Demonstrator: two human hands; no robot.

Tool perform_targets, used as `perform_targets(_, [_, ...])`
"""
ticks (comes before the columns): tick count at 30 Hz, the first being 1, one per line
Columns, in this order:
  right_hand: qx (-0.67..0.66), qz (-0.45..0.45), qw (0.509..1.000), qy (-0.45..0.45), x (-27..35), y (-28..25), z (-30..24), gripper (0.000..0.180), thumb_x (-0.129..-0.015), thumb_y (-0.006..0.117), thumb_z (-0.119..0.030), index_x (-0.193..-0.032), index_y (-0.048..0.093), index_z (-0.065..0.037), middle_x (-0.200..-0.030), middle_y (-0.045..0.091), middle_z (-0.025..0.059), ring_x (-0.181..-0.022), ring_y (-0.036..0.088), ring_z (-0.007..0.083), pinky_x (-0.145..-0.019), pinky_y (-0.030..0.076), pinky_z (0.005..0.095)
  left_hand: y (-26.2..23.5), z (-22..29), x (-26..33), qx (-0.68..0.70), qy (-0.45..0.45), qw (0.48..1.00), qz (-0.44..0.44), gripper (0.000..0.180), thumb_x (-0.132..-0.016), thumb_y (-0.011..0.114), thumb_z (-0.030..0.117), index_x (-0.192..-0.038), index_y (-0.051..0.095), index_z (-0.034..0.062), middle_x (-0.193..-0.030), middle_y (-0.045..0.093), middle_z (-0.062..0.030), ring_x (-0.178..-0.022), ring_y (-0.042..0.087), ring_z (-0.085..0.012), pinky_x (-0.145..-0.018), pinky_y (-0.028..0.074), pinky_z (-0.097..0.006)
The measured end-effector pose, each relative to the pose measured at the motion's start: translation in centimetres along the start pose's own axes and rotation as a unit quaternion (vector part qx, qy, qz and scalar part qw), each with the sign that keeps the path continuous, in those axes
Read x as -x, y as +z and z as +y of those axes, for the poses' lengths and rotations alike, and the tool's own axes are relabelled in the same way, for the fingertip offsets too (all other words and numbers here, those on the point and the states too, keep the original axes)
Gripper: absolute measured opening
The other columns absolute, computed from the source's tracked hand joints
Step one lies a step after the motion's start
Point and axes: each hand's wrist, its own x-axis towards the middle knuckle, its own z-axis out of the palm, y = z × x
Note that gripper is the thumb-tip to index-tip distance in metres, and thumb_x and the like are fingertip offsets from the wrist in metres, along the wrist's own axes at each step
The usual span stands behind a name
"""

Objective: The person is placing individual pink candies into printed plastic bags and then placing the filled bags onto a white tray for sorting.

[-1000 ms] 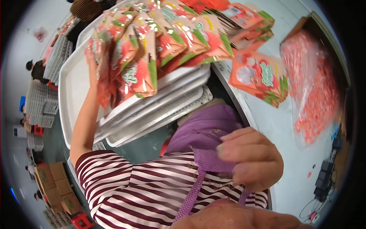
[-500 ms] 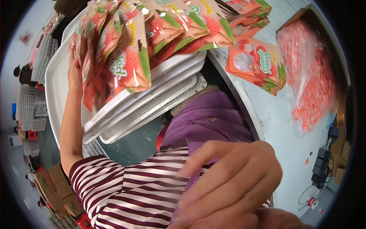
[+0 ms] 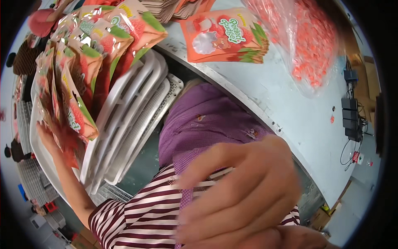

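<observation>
Low in the view and close up, my right hand (image 3: 244, 195) shows its back and bent, curled fingers; what lies inside them, if anything, is hidden. My left hand (image 3: 49, 135), blurred, reaches to the far left with fingers stretched along the outer side of a row of pouches. These shiny pink and green pouches (image 3: 81, 118) with fruit pictures lean upright against each other on a white plastic tray (image 3: 38, 151). The left fingers touch or nearly touch the end of that row. More white trays (image 3: 124, 120) are stacked under it.
On the pale table (image 3: 298, 137) to the right lies a stack of flat pouches (image 3: 226, 37). Beyond it is a clear bag of small red pieces (image 3: 311, 45). Black adapters (image 3: 351, 118) with cables sit at the right edge. Other people (image 3: 25, 54) are at far left.
The view has swung right, so trays, pouches and table appear further left. My left hand still lies along the pouch row; my right hand keeps its curled pose.
</observation>
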Motion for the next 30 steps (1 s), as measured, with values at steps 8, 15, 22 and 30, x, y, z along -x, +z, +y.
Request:
perform_targets(8, [0.483, 0.362, 0.765, 0.223, 6.5, -14.6, 2.1, 0.047, -0.079, 0.065, -0.016, -0.118, 0.051, 0.005, -0.104, 0.062, 0.0168, -0.091, 0.059, 0.0223, -0.081, 0.046, 0.0309, 6.2, 10.7, 8.5, -0.006, 0.238, 0.971, 0.027, 0.058, -0.095, 0.04, 0.037, -0.137, 0.029, -0.0003, -0.14, 0.035, -0.019, -0.13, 0.034, -0.029, -0.109, 0.021, -0.041])
perform_targets(15, [0.725, 0.283, 0.526, 0.341, 10.5, -24.9, 8.4, 0.076, -0.057, 0.082, -0.033, -0.118, 0.053, 0.002, -0.105, 0.058, 0.0219, -0.094, 0.055, 0.0373, -0.087, 0.043, 0.0423, 13.7, 8.4, 22.4, 0.033, 0.362, 0.88, -0.305, 0.045, -0.093, 0.044, 0.034, -0.125, 0.047, 0.002, -0.126, 0.049, -0.0253, -0.121, 0.044, -0.0383, -0.105, 0.029, -0.049])
perform_targets(22, [0.738, 0.33, 0.526, 0.263, 10.0, -21.7, 8.2, 0.036, -0.076, 0.068, -0.02, -0.107, 0.061, -0.005, -0.101, 0.059, 0.0163, -0.085, 0.057, 0.0326, -0.076, 0.045, 0.0392, 28.5, 4.4, 31.4, -0.029, 0.471, 0.726, -0.499, 0.041, -0.074, 0.069, 0.01, -0.113, 0.058, 0.0062, -0.117, 0.057, -0.0138, -0.114, 0.051, -0.0313, -0.097, 0.039, -0.043])
perform_targets(30, [0.743, 0.315, 0.583, 0.094, 11.7, -13.8, 6.1, 0.011, -0.081, 0.061, -0.008, -0.09, 0.067, -0.004, -0.087, 0.064, 0.0096, -0.074, 0.056, 0.0236, -0.068, 0.044, 0.0335, 35.8, 1.9, 33.1, 0.144, 0.132, 0.793, -0.577, 0.035, -0.08, 0.068, 0.01, -0.111, 0.054, -0.0007, -0.091, 0.062, -0.0117, -0.078, 0.061, -0.0151, -0.065, 0.049, -0.026])
